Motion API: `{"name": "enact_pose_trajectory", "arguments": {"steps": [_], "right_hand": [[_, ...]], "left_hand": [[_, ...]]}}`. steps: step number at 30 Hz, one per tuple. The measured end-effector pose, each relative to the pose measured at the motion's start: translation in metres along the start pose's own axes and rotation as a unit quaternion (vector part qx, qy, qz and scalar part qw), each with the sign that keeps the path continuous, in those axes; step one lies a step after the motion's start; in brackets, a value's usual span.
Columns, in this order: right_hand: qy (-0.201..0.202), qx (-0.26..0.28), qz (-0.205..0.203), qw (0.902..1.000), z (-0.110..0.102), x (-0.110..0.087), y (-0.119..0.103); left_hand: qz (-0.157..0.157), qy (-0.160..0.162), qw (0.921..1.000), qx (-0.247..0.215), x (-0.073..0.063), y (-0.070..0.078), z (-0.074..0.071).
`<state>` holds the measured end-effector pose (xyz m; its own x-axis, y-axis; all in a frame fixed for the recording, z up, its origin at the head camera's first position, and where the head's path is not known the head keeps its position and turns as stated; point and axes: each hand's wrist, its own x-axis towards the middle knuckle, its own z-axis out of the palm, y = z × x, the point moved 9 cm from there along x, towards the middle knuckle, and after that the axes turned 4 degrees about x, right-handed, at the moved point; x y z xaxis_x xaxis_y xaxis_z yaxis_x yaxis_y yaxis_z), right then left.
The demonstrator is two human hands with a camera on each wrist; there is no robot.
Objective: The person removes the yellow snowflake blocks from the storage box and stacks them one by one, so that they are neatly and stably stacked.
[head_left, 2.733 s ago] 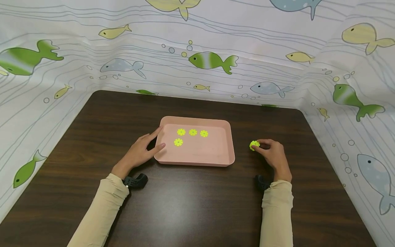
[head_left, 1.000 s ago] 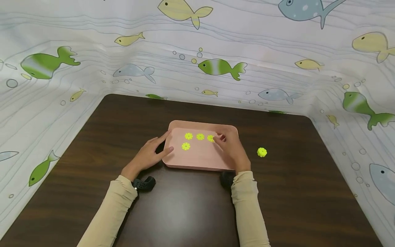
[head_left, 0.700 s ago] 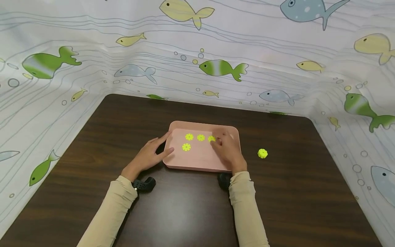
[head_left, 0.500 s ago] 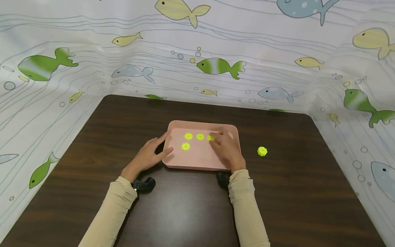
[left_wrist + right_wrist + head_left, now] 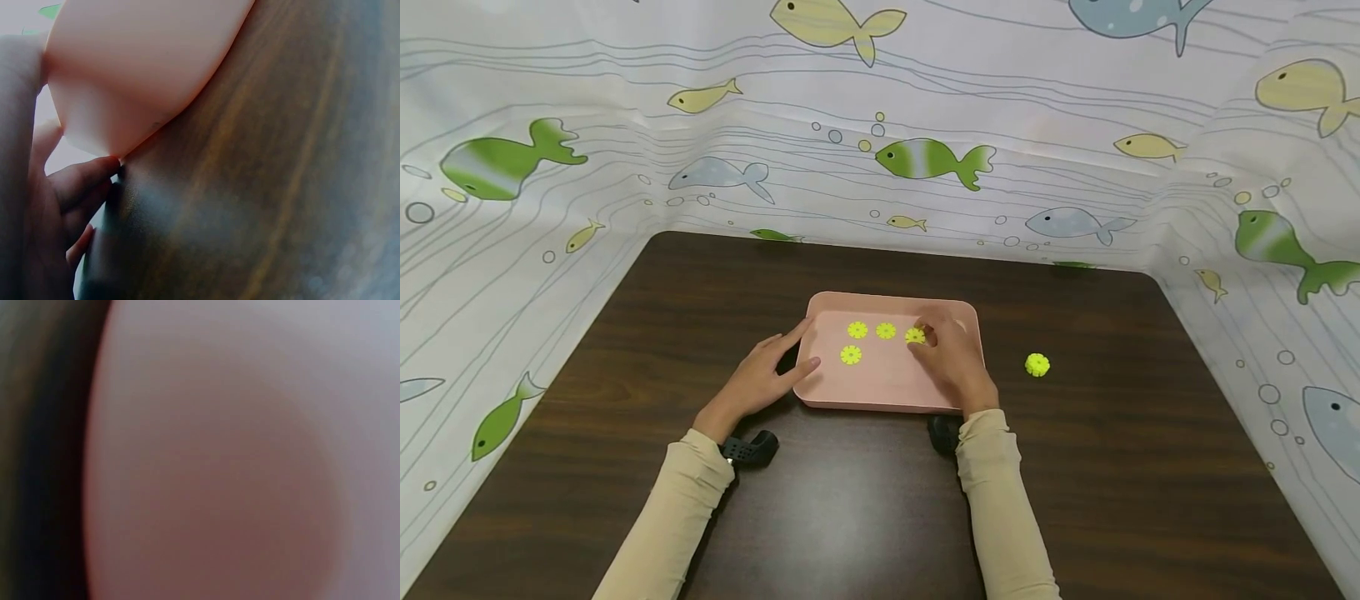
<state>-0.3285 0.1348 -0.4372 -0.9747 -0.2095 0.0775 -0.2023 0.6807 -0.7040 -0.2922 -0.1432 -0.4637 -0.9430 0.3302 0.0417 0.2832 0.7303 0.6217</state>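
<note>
A shallow pink tray (image 5: 880, 387) lies on the dark wooden table. In it are yellow notched discs: a left one (image 5: 857, 330), a middle one (image 5: 886, 331) and a right one (image 5: 915, 335) form the back row, with another disc (image 5: 850, 355) in front. My right hand (image 5: 951, 354) reaches over the tray's right side and pinches the back row's right disc between thumb and curled finger. My left hand (image 5: 758, 382) rests at the tray's left edge with straight fingers, thumb over the rim. In the left wrist view its fingers touch the tray's wall (image 5: 125, 112).
A small pile of yellow discs (image 5: 1037, 365) sits on the table to the right of the tray. Fish-printed white sheeting (image 5: 820, 192) stands around the table's back and sides. The right wrist view is blurred, mostly pink surface.
My right hand has left the pile on the right and come over the tray, to the back row's right disc, which has slid slightly right. My left hand stays at the tray's edge.
</note>
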Motion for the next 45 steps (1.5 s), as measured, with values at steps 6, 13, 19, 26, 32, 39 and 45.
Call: {"name": "enact_pose_trajectory", "arguments": {"steps": [6,13,19,26,32,39,45], "right_hand": [[0.018,-0.005,0.019,0.9996,-0.007,-0.001,0.004],[0.02,-0.027,-0.008,0.9994,-0.011,-0.001,0.005],[0.025,-0.009,-0.027,0.9993,-0.025,-0.006,0.002],[0.117,-0.011,-0.059,0.9913,-0.099,-0.036,0.011],[0.148,-0.031,0.013,0.9884,-0.146,-0.073,0.072],[0.117,-0.03,0.085,0.9891,-0.15,-0.088,0.118],[0.098,-0.027,0.092,0.9906,-0.146,-0.087,0.127]], "left_hand": [[0.001,-0.003,1.0,0.0,0.003,0.002,0.003],[0.007,-0.003,1.0,0.001,0.007,0.006,0.007],[0.003,-0.01,0.9999,-0.003,0.008,0.006,0.012],[0.0,-0.013,0.9999,-0.005,0.009,0.005,0.013],[-0.005,-0.019,0.9998,0.007,0.006,0.001,0.006],[-0.011,-0.016,0.9997,0.014,0.001,-0.003,-0.002],[-0.014,-0.016,0.9997,0.012,0.003,-0.004,0.003]]}}
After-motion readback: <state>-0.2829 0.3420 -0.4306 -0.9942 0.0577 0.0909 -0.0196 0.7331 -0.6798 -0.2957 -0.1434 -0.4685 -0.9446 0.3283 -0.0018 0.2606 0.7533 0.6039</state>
